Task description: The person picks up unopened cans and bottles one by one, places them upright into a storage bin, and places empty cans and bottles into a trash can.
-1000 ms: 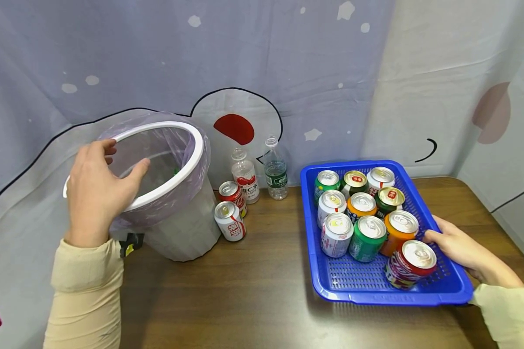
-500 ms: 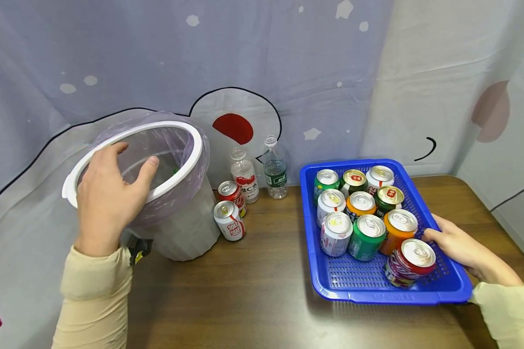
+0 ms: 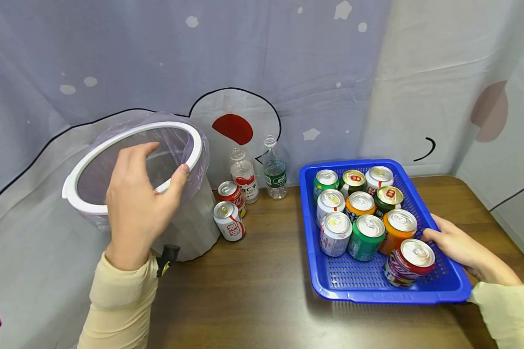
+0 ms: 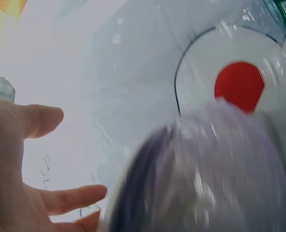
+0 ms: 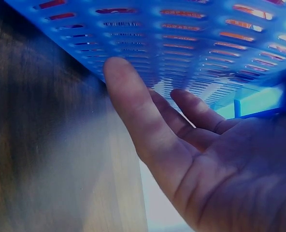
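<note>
Patterned curtain [image 3: 157, 58] behind wooden table [image 3: 253, 286]. Left hand [image 3: 139, 203] holding nothing, thumb and fingers parted, before lined bin [image 3: 194, 237]. Right hand [image 3: 460, 247]: fingers extended against right side of blue basket [image 3: 388, 296], probably steadying its cans [image 3: 367, 245].

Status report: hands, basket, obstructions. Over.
Left hand by the bin, holding nothing. Right hand touching the basket. Basket loaded with cans. Two more cans and two bottles stand between bin and basket.
</note>
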Available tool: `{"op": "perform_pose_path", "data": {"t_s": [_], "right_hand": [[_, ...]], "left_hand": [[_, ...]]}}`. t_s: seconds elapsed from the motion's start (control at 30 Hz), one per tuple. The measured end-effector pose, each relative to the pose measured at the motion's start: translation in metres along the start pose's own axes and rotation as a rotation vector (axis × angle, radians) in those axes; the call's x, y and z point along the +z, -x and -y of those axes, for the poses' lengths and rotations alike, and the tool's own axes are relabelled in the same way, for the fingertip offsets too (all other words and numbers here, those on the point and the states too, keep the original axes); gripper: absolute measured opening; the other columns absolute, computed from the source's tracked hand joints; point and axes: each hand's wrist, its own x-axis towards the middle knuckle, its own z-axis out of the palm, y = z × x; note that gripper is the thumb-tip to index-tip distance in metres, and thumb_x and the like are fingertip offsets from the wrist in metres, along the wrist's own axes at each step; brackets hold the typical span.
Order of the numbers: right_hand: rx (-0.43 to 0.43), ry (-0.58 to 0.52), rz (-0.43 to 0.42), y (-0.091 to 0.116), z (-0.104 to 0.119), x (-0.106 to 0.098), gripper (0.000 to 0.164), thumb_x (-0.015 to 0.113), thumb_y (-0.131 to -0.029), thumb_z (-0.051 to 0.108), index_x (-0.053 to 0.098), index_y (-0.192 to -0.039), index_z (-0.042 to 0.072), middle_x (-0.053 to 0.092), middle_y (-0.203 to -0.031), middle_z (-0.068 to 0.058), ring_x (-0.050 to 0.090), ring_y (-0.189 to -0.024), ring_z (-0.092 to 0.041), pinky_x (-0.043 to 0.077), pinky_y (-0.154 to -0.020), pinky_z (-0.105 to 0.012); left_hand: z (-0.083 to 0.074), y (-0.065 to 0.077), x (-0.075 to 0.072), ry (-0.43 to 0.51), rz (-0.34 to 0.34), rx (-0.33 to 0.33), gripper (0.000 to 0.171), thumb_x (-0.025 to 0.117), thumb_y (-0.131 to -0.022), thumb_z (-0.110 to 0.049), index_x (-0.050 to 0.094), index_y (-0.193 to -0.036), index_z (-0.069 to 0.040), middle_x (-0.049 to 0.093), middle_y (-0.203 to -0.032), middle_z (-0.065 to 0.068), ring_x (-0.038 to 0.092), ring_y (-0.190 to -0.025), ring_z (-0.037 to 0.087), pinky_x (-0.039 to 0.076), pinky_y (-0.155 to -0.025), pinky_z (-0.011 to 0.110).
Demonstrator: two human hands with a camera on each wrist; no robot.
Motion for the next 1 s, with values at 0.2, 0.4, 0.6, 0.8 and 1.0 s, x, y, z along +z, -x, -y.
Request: {"op": "perform_pose_path", "data": {"t_s": [0.2,0.4,0.6,0.8,1.0], "right_hand": [[-0.015,0.005,0.003,0.0,-0.001,-0.001,0.059,0.038,-0.096,0.004,0.011,-0.148,-0.004,0.051,-0.121,-0.034,0.068,-0.085,-0.023,0.058,-0.066,-0.047],[-0.016,0.015,-0.006,0.0,0.0,0.0,0.057,0.038,-0.095,0.004,0.014,-0.146,-0.006,0.053,-0.118,-0.032,0.068,-0.085,-0.023,0.058,-0.066,-0.047],[-0.027,0.027,-0.01,0.001,0.001,0.0,0.057,0.038,-0.095,0.004,0.014,-0.145,-0.007,0.053,-0.118,-0.034,0.068,-0.085,-0.021,0.058,-0.066,-0.046],[-0.024,0.018,-0.001,0.001,0.001,0.0,0.06,0.038,-0.095,0.004,0.012,-0.148,-0.005,0.05,-0.122,-0.036,0.068,-0.086,-0.023,0.058,-0.066,-0.046],[-0.015,0.005,0.013,0.0,0.001,0.0,0.062,0.037,-0.095,0.004,0.009,-0.15,-0.004,0.047,-0.127,-0.039,0.068,-0.088,-0.024,0.058,-0.067,-0.048]], "left_hand": [[-0.022,0.003,0.014,0.147,-0.128,0.111,0.047,0.067,-0.079,-0.036,0.064,-0.116,-0.007,0.063,-0.112,0.01,0.058,-0.105,0.026,0.044,-0.086,0.042],[-0.04,0.007,0.033,0.312,-0.202,0.21,0.038,0.063,-0.08,-0.03,0.066,-0.105,-0.001,0.064,-0.104,0.012,0.058,-0.096,0.023,0.046,-0.081,0.032],[-0.051,0.012,0.057,0.354,-0.183,0.253,0.035,0.061,-0.081,-0.028,0.065,-0.103,-0.001,0.063,-0.1,0.011,0.059,-0.095,0.021,0.048,-0.078,0.033],[-0.056,0.014,0.09,0.309,-0.097,0.213,0.035,0.062,-0.081,-0.031,0.064,-0.105,-0.006,0.062,-0.102,0.007,0.057,-0.092,0.019,0.047,-0.078,0.031],[-0.054,0.017,0.127,0.249,-0.014,0.152,0.038,0.065,-0.081,-0.032,0.062,-0.109,-0.007,0.06,-0.104,0.006,0.057,-0.092,0.02,0.048,-0.079,0.034]]}}
